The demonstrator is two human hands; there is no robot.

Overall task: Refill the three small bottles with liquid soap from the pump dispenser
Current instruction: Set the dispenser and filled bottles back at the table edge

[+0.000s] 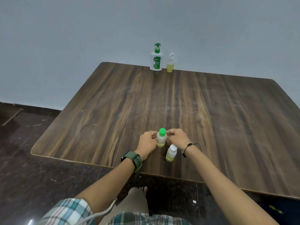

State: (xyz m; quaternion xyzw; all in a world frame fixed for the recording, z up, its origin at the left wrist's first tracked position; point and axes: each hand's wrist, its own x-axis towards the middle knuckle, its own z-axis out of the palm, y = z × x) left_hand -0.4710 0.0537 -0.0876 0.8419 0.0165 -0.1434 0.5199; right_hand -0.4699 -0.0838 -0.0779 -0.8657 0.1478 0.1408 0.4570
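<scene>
Two of your hands meet at the green-capped bottle (161, 138) near the bench's (211, 111) front edge: left hand (148, 142) and right hand (177, 138) each pinch its sides. A white-capped bottle (171, 153) stands just beside; the pump dispenser (156, 58) sits far back.

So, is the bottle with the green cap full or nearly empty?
Nearly empty: the green-capped bottle, held between left hand and right hand, shows yellow liquid only at its bottom.
</scene>
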